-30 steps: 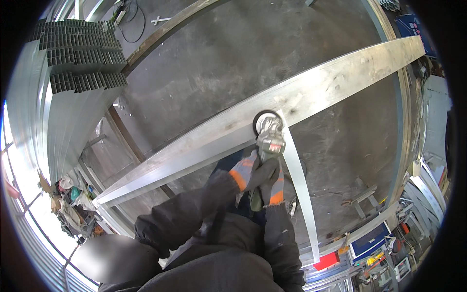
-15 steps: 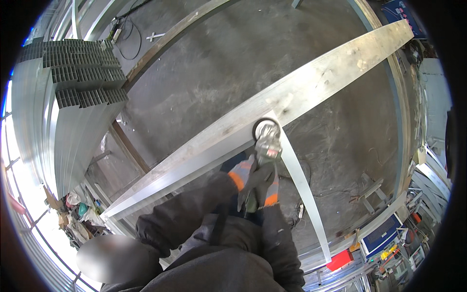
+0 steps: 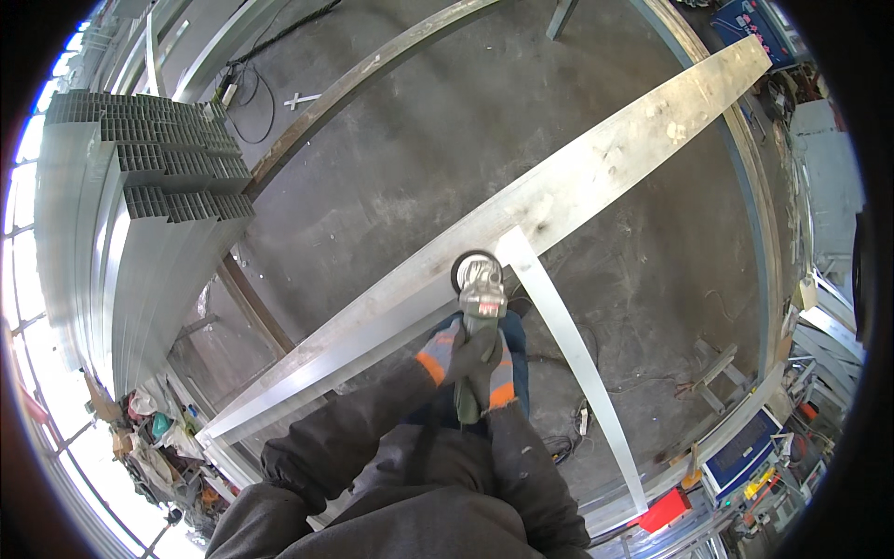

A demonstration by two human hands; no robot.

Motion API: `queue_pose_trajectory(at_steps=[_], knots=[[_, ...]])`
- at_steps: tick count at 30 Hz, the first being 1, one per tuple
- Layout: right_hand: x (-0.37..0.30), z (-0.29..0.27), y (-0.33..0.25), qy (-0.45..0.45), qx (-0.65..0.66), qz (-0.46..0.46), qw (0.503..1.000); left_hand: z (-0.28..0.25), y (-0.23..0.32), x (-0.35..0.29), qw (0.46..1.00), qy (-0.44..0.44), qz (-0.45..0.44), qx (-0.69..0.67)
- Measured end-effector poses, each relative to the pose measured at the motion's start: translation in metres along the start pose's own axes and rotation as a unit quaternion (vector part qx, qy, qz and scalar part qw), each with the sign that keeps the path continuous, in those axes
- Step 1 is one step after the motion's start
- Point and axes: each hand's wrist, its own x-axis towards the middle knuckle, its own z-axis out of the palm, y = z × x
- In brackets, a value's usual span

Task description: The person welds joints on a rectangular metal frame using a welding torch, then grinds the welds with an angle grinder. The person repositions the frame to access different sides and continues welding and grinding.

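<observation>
An angle grinder (image 3: 482,300) is held in both my gloved hands, its round disc pointing away from me. My left hand (image 3: 449,352), in a grey glove with an orange band, wraps its body from the left. My right hand (image 3: 499,369), gloved alike, closes round the dark green handle end. The disc appears just over the near edge of a long, stained metal beam (image 3: 605,172); whether they touch I cannot tell. Right of the disc is the squared end of a narrow silver metal bar (image 3: 570,334), which runs from the beam toward the lower right.
Stacked metal profiles (image 3: 88,242) rise at the left. Curved-looking rails (image 3: 368,74) frame the dark floor. A small metal stand (image 3: 715,373) and cables (image 3: 562,449) lie at right. A red box (image 3: 665,511) sits by the bar's near end, with tools and scraps beyond.
The grinder has moved left and toward me, off the silver bar's end, which now shows fully. Both hands went with it, still gripping. The whole view has shifted slightly.
</observation>
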Motion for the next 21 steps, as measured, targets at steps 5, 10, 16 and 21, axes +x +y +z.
queue_pose_trajectory(at_steps=[5, 10, 16, 21], knots=[[0.048, -0.02, 0.018, -0.03, 0.148, 0.037, 0.988, -0.01, 0.008, 0.07, 0.996, -0.091, 0.0, 0.021], [0.012, -0.014, 0.03, -0.059, -0.067, 0.044, 0.995, 0.031, -0.048, 0.02, 0.992, 0.01, 0.067, -0.104], [-0.012, -0.021, -0.02, -0.176, 0.039, 0.048, 0.982, 0.038, -0.05, -0.041, 0.947, 0.13, 0.018, -0.295], [0.0, -0.037, -0.054, -0.229, 0.11, -0.05, 0.966, 0.026, 0.014, -0.139, 0.946, 0.262, 0.068, -0.18]])
